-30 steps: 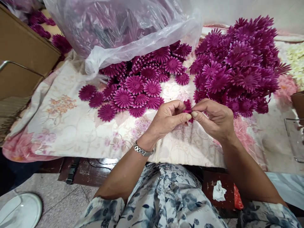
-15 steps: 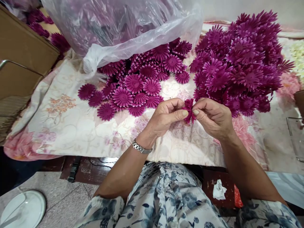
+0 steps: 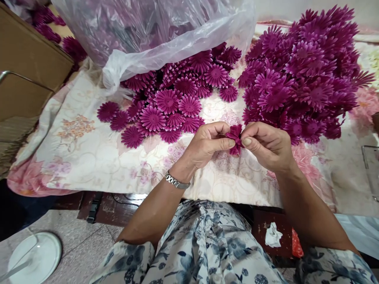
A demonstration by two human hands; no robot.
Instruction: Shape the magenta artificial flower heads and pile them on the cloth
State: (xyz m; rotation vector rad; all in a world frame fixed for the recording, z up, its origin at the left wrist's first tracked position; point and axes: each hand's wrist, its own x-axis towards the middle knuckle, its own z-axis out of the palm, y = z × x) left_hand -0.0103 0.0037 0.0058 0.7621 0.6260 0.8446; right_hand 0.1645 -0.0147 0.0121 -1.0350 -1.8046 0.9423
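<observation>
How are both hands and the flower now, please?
Left hand holding purple flower, right hand pinching at its edge. Over patterned cloth. Flower pile beyond, seemingly not blocking.

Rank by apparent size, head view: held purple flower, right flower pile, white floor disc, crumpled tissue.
1. Right flower pile
2. White floor disc
3. Held purple flower and crumpled tissue: too alike to rank
</observation>
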